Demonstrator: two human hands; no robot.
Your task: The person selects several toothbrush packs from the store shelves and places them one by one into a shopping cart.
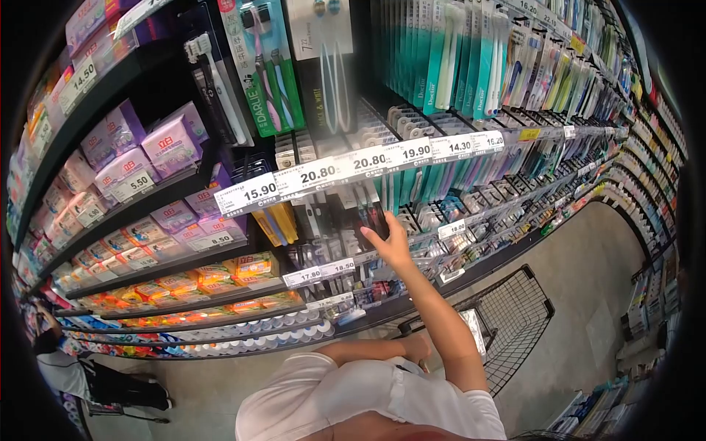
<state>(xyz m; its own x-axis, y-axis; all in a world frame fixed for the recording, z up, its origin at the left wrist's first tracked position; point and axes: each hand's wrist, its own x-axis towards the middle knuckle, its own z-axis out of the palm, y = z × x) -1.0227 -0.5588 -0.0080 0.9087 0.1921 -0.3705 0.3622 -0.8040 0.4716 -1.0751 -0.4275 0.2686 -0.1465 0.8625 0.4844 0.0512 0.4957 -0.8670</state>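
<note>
My right hand [390, 240] reaches up to the shelf, its thumb and fingers on either side of the lower end of a dark toothbrush pack [372, 214]. This pack hangs under the price strip [323, 173], among other packs on hooks. Close to my waist, my left hand [417, 350] is bent in front of my white shirt, beside the near end of a black wire shopping cart [507, 323]. The fingers of that hand are mostly hidden.
Larger toothbrush packs [272, 81] and teal packs [448, 66] hang above. Wrapped soap packs [173, 140] fill shelves to the left. A person [110, 382] stands in the aisle at lower left. Another stocked shelf [654, 294] runs along the right.
</note>
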